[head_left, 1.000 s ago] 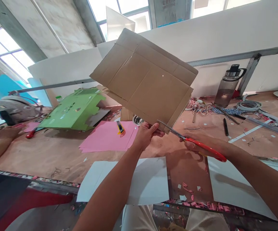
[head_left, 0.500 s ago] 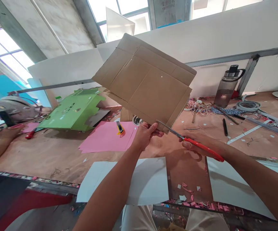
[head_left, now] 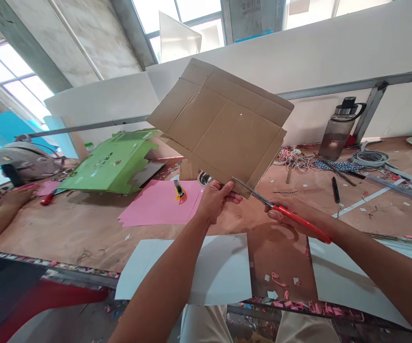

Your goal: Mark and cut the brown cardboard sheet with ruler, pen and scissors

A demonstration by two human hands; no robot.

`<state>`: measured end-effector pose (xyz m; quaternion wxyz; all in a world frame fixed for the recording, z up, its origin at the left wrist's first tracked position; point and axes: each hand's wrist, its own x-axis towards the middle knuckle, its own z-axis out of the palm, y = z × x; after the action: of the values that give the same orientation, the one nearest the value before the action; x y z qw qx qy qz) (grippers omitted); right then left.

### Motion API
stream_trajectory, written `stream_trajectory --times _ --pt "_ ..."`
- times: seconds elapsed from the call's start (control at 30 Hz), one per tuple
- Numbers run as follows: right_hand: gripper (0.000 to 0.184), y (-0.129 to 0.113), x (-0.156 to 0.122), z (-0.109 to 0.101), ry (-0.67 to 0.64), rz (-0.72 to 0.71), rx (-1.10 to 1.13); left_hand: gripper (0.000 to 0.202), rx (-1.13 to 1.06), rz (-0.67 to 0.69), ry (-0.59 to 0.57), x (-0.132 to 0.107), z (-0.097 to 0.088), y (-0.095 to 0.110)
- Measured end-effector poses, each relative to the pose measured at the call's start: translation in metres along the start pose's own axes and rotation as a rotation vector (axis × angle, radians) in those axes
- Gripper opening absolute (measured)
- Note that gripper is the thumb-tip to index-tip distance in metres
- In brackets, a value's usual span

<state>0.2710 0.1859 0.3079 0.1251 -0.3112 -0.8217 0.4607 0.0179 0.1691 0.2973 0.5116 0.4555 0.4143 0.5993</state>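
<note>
My left hand (head_left: 217, 200) pinches the lower edge of a flattened brown cardboard sheet (head_left: 223, 126) and holds it up, tilted, above the table. My right hand (head_left: 291, 216) grips red-handled scissors (head_left: 284, 212). Their metal blades point up and left and meet the cardboard's bottom corner right next to my left thumb.
On the wooden table (head_left: 66, 228) lie white sheets (head_left: 223, 269), pink paper (head_left: 159, 202) with a yellow utility knife (head_left: 179, 189), and a green box (head_left: 109, 164). A water bottle (head_left: 339, 128), cords and tape rolls sit at the right. Another person's hand (head_left: 13, 197) rests at the far left.
The cardboard has shifted slightly right and lower with the view. Both hands and the scissors keep nearly the same hold at the cardboard's bottom corner.
</note>
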Motion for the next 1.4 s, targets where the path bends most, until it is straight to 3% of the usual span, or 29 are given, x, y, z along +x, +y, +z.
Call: stream_trajectory --times 0.33,0.5,0.9,1.4 --pt "0.039 -0.001 0.001 0.002 0.03 -0.014 -0.056 0.045 -0.04 -0.005 -0.025 0.001 -0.001 0.003" --pt "0.041 -0.004 0.001 0.007 0.045 0.039 0.007 0.045 -0.008 -0.017 -0.042 0.002 -0.002 0.005" --pt "0.043 -0.014 -0.002 0.007 0.051 0.027 -0.108 0.043 0.104 -0.079 -0.097 0.003 -0.011 0.007" --pt "0.038 -0.012 -0.002 0.013 0.039 0.144 0.016 0.042 0.146 -0.098 -0.109 0.002 -0.014 0.012"
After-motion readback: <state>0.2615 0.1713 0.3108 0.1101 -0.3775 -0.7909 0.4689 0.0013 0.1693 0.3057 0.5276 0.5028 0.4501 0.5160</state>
